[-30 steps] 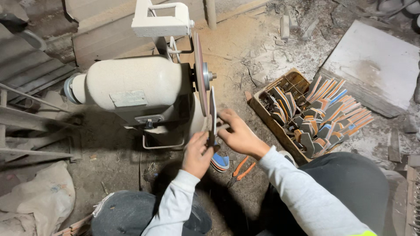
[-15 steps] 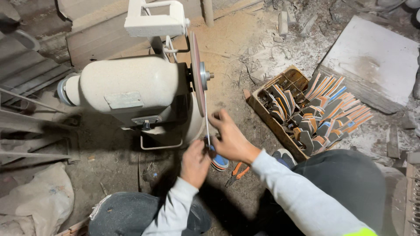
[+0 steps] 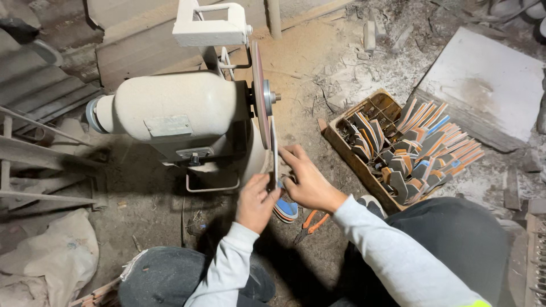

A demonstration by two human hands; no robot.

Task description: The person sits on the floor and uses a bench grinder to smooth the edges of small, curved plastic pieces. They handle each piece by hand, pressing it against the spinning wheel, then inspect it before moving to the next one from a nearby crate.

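We pinch the thin, stiff, light blade [image 3: 274, 149] by its lower edges, left hand [image 3: 257, 200] and right hand [image 3: 309, 183] just below the grinder disc [image 3: 258, 94]; fingers stay off its face.

a: floor [image 3: 318, 74] is packed dirt, dusty, littered with debris and pale chips toward 1 o'clock.
b: at 2 o'clock, a flat grey slab [image 3: 483, 85] on the ground. wooden planks [image 3: 136, 45] along 11 to 12 o'clock.
a: metal bars [image 3: 40, 170] at 9 o'clock, a crumpled sack [image 3: 45, 256] at 8 o'clock. light dim, warmer over the sawdust.
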